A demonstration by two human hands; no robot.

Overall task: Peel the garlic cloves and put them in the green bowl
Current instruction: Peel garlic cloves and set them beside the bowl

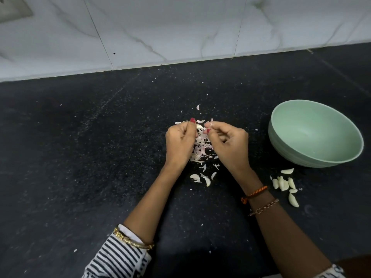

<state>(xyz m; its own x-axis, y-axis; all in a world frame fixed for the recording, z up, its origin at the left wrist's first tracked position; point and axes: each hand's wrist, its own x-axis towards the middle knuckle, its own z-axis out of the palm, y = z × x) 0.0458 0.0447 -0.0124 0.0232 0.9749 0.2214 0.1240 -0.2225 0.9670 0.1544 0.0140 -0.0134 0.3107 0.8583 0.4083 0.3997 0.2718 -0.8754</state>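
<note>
Both hands meet at mid-frame over a pile of papery white garlic skins (198, 147): the left hand (180, 143) pinches a small white garlic clove (199, 127), the right hand (228, 141) pinches its skin. At right on the black speckled table (80, 157), peeled cloves (285, 185) lie near the pale green round bowl (315, 133).

Garlic clove (199, 127): pale, pinched betw. both hands' fingertips above peel heap. Peeled cloves (285, 184): loose cluster on counter, just in front of green bowl (289, 149). Bowl: pale green, upright, right of hands, no cloves inside.
</note>
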